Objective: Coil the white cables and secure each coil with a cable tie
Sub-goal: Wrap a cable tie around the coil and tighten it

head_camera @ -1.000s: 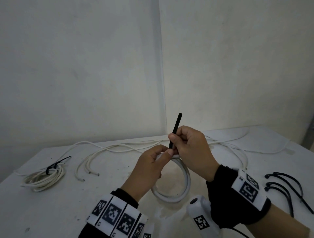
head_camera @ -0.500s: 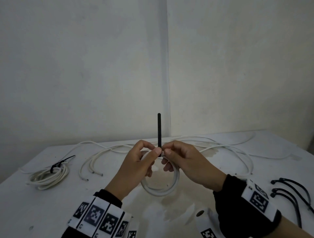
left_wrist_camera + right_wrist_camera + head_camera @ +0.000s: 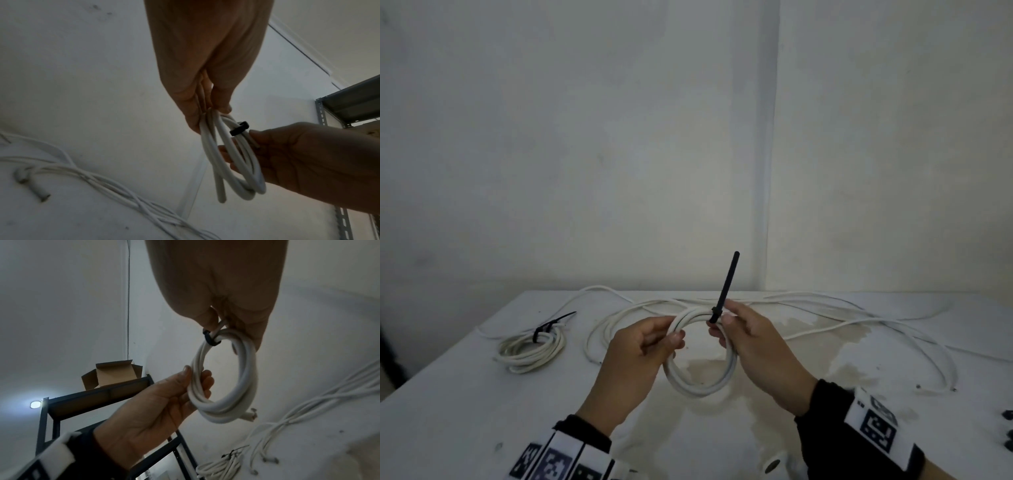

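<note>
A small white cable coil [image 3: 700,383] [image 3: 232,164] [image 3: 230,386] hangs above the table between both hands. A black cable tie [image 3: 726,287] [image 3: 239,128] [image 3: 210,339] is cinched round its top, its free tail standing up and tilted right. My left hand [image 3: 643,349] [image 3: 174,394] grips the coil's left side with thumb and curled fingers. My right hand [image 3: 743,335] [image 3: 287,154] pinches the coil's strands just right of the tie head. A finished coil with a black tie [image 3: 530,346] [image 3: 222,467] lies at the left of the table.
Long loose white cables [image 3: 842,325] [image 3: 102,183] [image 3: 329,402] sprawl over the back and right of the white table [image 3: 465,411]. Spare black ties [image 3: 1007,431] lie at the right edge. Walls stand close behind. A metal shelf with a cardboard box [image 3: 111,374] is off to the side.
The hands have moved apart: the left slid down the coil's left side, the right stayed by the tie. The tie's tail now leans right, and the coil shows wider.
</note>
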{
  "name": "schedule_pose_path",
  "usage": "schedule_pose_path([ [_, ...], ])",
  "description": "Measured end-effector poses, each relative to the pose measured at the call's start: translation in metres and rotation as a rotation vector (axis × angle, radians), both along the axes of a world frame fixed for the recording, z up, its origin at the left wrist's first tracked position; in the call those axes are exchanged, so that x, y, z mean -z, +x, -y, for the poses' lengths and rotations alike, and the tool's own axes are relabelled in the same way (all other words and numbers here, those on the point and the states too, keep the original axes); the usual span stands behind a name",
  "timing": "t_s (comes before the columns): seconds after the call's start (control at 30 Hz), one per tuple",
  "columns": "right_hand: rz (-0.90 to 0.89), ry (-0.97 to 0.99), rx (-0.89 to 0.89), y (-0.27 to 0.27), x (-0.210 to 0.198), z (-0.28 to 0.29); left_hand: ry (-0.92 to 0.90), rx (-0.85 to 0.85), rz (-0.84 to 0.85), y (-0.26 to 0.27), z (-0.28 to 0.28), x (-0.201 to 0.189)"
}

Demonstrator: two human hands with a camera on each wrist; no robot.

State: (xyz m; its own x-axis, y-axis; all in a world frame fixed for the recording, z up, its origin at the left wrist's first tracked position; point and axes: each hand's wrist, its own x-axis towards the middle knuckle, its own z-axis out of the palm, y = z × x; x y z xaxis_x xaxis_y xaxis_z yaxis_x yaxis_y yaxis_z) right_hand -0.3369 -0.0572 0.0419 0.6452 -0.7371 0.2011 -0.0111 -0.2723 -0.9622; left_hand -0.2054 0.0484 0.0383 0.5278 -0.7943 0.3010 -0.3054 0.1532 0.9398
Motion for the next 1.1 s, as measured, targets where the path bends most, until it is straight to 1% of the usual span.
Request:
schedule_pose_path([
  [0.1, -0.129, -0.133, -0.039, 0.02, 0.006, -0.008, 0.004, -0.054, 0.02, 0.012, -0.008, 0.008],
  [0.3, -0.247, -0.237, -0.171, 0.052, 0.008, -0.023, 0.031, -0.147, 0.015, 0.043, -0.021, 0.017],
  [0.4, -0.374, -0.272, -0.271, 0.068, 0.012, -0.022, 0.096, -0.184, 0.023, 0.064, -0.028, 0.024],
  [0.5, -0.513, -0.198, -0.323, 0.085, 0.014, -0.017, 0.14, -0.231, 0.001, 0.091, -0.036, 0.029],
  [0.57, -0.535, -0.11, -0.345, 0.095, 0.016, -0.015, 0.153, -0.285, -0.002, 0.113, -0.044, 0.031],
  [0.6, -0.54, -0.096, -0.354, 0.099, 0.018, -0.013, 0.161, -0.319, 0.006, 0.125, -0.049, 0.032],
  [0.73, -0.561, -0.087, -0.361, 0.116, 0.028, -0.006, 0.232, -0.485, 0.105, 0.176, -0.07, 0.039],
  [0.8, -0.575, -0.07, -0.356, 0.123, 0.032, -0.003, 0.27, -0.547, 0.122, 0.198, -0.077, 0.042],
  [0.93, -0.608, -0.068, -0.346, 0.133, 0.037, 0.002, 0.34, -0.596, 0.126, 0.231, -0.08, 0.05],
  [1.0, -0.626, -0.075, -0.333, 0.136, 0.038, 0.004, 0.362, -0.609, 0.156, 0.241, -0.079, 0.055],
  [1.1, -0.652, -0.093, -0.311, 0.139, 0.042, 0.008, 0.474, -0.62, 0.225, 0.251, -0.079, 0.062],
])
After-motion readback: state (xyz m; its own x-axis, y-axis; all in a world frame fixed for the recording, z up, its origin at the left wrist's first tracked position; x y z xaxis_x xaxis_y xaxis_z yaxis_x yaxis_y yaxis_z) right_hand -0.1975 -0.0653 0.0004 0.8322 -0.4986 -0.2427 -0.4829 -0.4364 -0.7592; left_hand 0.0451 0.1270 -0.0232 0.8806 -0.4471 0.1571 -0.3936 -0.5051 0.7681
